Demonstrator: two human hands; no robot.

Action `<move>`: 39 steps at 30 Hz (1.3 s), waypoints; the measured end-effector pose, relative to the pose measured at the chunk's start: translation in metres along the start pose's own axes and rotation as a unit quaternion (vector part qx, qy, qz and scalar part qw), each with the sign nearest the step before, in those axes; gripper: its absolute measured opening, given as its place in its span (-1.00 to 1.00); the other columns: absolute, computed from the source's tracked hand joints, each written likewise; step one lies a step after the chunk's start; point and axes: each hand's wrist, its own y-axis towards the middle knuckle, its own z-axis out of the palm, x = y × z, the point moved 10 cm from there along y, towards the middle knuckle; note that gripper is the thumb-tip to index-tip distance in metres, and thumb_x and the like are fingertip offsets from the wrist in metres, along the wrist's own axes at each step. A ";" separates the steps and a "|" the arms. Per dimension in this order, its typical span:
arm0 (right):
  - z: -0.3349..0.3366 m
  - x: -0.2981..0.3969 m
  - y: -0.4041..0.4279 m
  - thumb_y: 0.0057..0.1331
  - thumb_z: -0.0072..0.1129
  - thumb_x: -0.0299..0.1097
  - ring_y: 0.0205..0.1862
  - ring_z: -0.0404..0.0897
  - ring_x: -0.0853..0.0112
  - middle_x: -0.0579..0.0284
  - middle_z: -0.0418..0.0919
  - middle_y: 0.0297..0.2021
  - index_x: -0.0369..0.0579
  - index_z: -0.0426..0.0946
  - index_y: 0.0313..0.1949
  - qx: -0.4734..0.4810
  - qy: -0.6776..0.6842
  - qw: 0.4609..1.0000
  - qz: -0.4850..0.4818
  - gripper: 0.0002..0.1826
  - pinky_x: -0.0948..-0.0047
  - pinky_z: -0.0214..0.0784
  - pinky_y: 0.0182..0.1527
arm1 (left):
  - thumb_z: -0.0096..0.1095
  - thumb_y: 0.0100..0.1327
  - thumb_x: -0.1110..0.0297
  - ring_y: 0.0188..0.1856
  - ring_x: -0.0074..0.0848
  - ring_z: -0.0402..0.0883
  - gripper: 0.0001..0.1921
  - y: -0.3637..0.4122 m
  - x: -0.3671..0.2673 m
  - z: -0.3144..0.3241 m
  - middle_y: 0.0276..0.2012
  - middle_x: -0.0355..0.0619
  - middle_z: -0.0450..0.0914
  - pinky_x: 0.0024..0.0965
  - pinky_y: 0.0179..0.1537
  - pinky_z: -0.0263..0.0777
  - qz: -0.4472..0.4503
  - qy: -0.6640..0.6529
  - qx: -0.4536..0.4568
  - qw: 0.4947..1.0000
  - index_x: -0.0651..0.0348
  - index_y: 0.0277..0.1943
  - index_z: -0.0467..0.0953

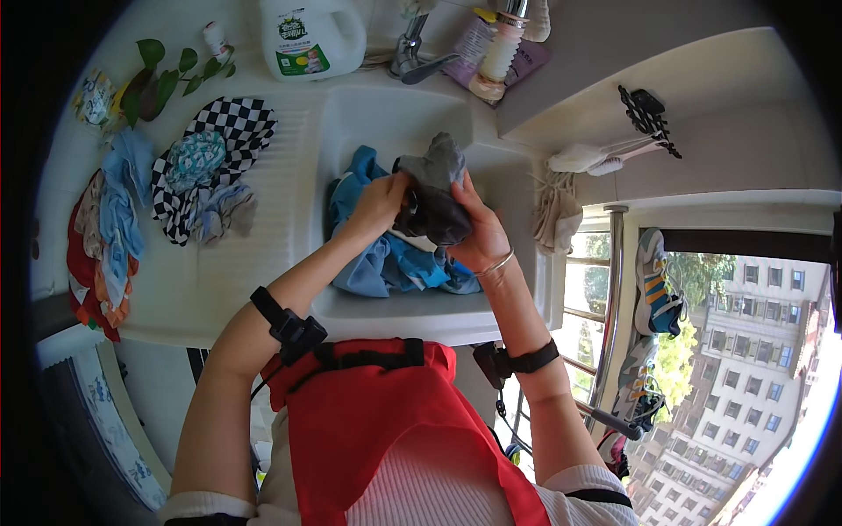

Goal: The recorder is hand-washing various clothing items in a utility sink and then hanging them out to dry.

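Note:
Above a white laundry sink [421, 322], a grey and black cloth item [437, 191] is held between both hands. My left hand [381, 204] grips its left edge, with the fingertips partly hidden behind the cloth. On its right side, my right hand [481, 223] holds it between thumb and fingers, a silver bangle at the wrist. Below the hands, blue garments [375, 260] lie bunched in the basin. To the left, on the ribbed washboard [276, 217], rests a black-and-white checkered cloth [233, 128] with a teal patterned cloth [197, 158] and a crumpled grey-blue cloth [223, 210] on it.
A white detergent jug [312, 39], a faucet [411, 52] and purple pouches [477, 59] stand behind the basin. Red, blue and orange clothes [118, 223] hang over the left edge. Brushes [592, 160] and a beige cloth [556, 217] hang at right, near a metal rail [608, 296] and sneakers [654, 283].

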 end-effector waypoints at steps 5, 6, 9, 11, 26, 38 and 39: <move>-0.002 0.017 0.005 0.34 -0.14 -0.28 0.12 0.34 0.37 0.17 0.28 0.13 0.11 -0.01 0.30 -0.013 -0.009 0.998 -0.061 -0.45 0.40 0.24 0.09 | -0.19 0.35 0.05 -0.34 -0.56 0.53 -0.63 -0.004 -0.007 -0.031 -0.39 -0.19 0.51 -0.46 -0.30 0.39 -0.064 -0.194 -0.141 0.969 0.19 -0.19 0.44; -0.002 0.016 0.006 0.34 -0.14 -0.28 0.12 0.34 0.37 0.17 0.28 0.13 0.11 -0.01 0.30 -0.012 -0.009 0.998 -0.061 -0.45 0.40 0.24 0.09 | -0.19 0.35 0.05 -0.34 -0.56 0.53 -0.63 -0.003 -0.009 -0.032 -0.39 -0.19 0.51 -0.46 -0.30 0.39 -0.064 -0.194 -0.142 0.969 0.19 -0.19 0.44; -0.024 0.005 0.006 0.33 -0.08 -0.30 -0.03 0.46 0.45 0.15 0.42 -0.02 -0.03 0.06 0.26 -0.078 -0.198 0.976 -0.037 -0.47 0.47 0.35 -0.05 | -0.14 0.35 0.11 -0.24 -0.57 0.51 -0.72 0.002 0.000 -0.018 -0.21 -0.22 0.48 -0.47 -0.21 0.40 -0.121 -0.440 -0.099 0.884 0.08 -0.06 0.33; -0.053 -0.011 0.004 0.25 0.07 -0.33 -0.26 0.52 0.54 0.16 0.55 -0.28 -0.10 0.18 0.18 -0.127 -0.371 0.919 0.033 -0.48 0.56 0.41 -0.29 | -0.14 0.35 0.15 -0.17 -0.57 0.50 -0.76 0.006 -0.001 -0.023 -0.17 -0.22 0.47 -0.45 -0.12 0.39 -0.087 -0.517 -0.102 0.845 0.00 -0.01 0.27; -0.063 -0.028 0.019 0.22 0.03 -0.33 -0.09 0.47 0.51 0.16 0.51 -0.15 -0.29 0.42 -0.01 -0.109 -0.255 0.961 0.012 -0.62 0.51 0.30 -0.02 | 0.04 0.25 0.00 0.12 -0.53 0.30 -0.41 -0.030 0.019 -0.005 0.12 -0.19 0.31 -0.36 0.00 0.28 -0.229 -0.229 0.152 0.934 -0.04 0.28 0.12; -0.039 -0.002 -0.014 0.02 0.12 -0.33 -0.34 0.56 0.09 0.00 0.57 -0.48 -0.14 0.48 -0.35 -0.242 -0.577 0.753 -0.205 -0.80 0.22 0.38 -0.25 | -0.16 0.33 -0.04 -0.01 -0.13 0.45 -0.41 -0.038 -0.017 -0.032 -0.06 0.15 0.47 -0.31 0.00 0.26 -0.046 0.257 0.122 0.957 0.43 0.06 0.33; -0.045 -0.007 -0.013 0.03 0.12 -0.31 -0.31 0.57 0.11 0.01 0.58 -0.46 -0.13 0.50 -0.31 -0.226 -0.601 0.750 -0.158 -0.77 0.22 0.38 -0.23 | -0.14 0.32 -0.05 0.00 -0.14 0.45 -0.42 -0.037 -0.003 -0.033 -0.06 0.14 0.48 -0.32 0.01 0.26 -0.061 0.320 0.150 0.933 0.40 0.07 0.34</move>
